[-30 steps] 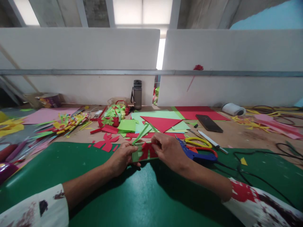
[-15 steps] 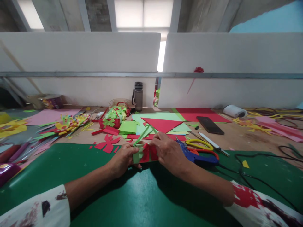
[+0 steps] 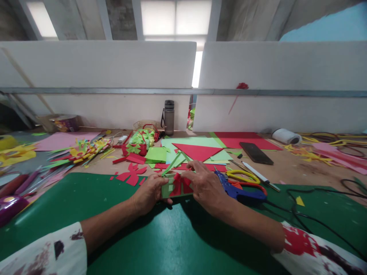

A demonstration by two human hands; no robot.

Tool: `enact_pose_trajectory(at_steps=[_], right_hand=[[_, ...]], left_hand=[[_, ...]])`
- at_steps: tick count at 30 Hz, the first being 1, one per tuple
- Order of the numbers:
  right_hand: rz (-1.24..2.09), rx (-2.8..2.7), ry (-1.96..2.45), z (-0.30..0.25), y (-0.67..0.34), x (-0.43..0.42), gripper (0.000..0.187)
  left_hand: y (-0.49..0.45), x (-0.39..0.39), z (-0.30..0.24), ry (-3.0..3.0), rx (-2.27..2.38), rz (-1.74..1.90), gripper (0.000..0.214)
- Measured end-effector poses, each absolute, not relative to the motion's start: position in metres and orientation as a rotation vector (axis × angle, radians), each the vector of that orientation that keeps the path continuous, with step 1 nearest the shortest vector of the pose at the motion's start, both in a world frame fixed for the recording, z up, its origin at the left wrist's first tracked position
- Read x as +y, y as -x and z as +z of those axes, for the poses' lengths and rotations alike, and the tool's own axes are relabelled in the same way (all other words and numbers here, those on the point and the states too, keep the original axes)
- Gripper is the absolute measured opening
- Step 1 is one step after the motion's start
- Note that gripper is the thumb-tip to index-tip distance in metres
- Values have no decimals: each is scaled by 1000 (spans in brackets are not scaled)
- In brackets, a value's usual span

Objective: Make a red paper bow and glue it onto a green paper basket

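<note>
Over the green mat (image 3: 134,244), my left hand (image 3: 149,193) grips the left end of a small light green paper basket (image 3: 169,190), thumb in front. Thin green paper strips (image 3: 172,164) rise from its top. A red paper bow shape (image 3: 177,185) lies on its front wall. My right hand (image 3: 202,183) is closed at the basket's right end, fingers pressing red paper there; the fingertips are partly hidden. Just right of that hand lies a blue glue gun (image 3: 237,191). A red paper flower cutout (image 3: 132,175) lies left of the basket.
Behind the hands are a red paper triangle (image 3: 197,151) and pale green sheets. Yellow-handled scissors (image 3: 243,176), a white pen-like tool (image 3: 258,174) and a phone (image 3: 256,152) lie right. A bottle (image 3: 169,117) stands at the back. Black cable (image 3: 304,214) crosses the mat's right side.
My right hand's fingers have shifted slightly at the basket's right end, the index finger lifting a little. The left hand keeps its grip. The whole view has moved slightly.
</note>
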State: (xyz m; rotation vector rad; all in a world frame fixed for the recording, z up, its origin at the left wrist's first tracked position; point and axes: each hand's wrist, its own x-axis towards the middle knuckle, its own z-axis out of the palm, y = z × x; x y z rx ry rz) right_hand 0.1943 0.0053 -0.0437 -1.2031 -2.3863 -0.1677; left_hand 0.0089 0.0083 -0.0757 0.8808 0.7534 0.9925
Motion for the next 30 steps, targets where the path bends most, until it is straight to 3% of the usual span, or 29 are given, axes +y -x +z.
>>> enact_pose_trajectory(at_steps=[30], right_hand=[[-204,-2356,1179,-48,-195,6,42]], left_hand=[[-8,10,-79,-898,695,1014,30]])
